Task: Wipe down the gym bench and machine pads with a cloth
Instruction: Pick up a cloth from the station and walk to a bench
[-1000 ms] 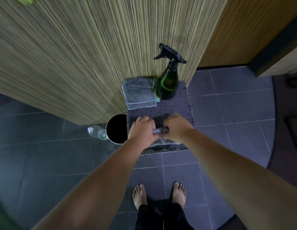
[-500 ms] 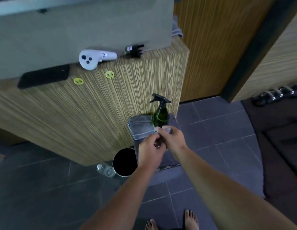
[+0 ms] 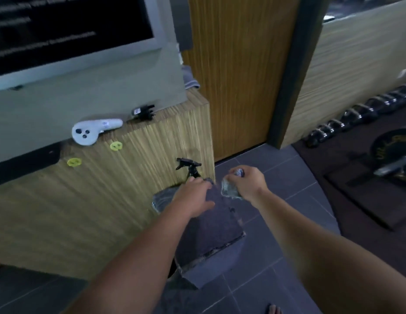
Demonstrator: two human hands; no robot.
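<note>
The right hand [image 3: 249,182] hangs just off the far right corner of the low carpeted block [image 3: 211,225]. Its fingers are curled tight round a crumpled grey cloth [image 3: 230,190], which bunches out of the fist on the side facing the block. The left hand [image 3: 193,196] is over the block's far end, fingers loosely extended and holding nothing, next to the spray bottle [image 3: 189,169] standing there. Blur hides whether they touch. Folded grey cloths [image 3: 158,200] lie on the block's far left corner.

Grey cloth [image 3: 229,192], crumpled into a wad — edges blurred, perhaps mottled — gripped in the right hand [image 3: 249,182]
</note>
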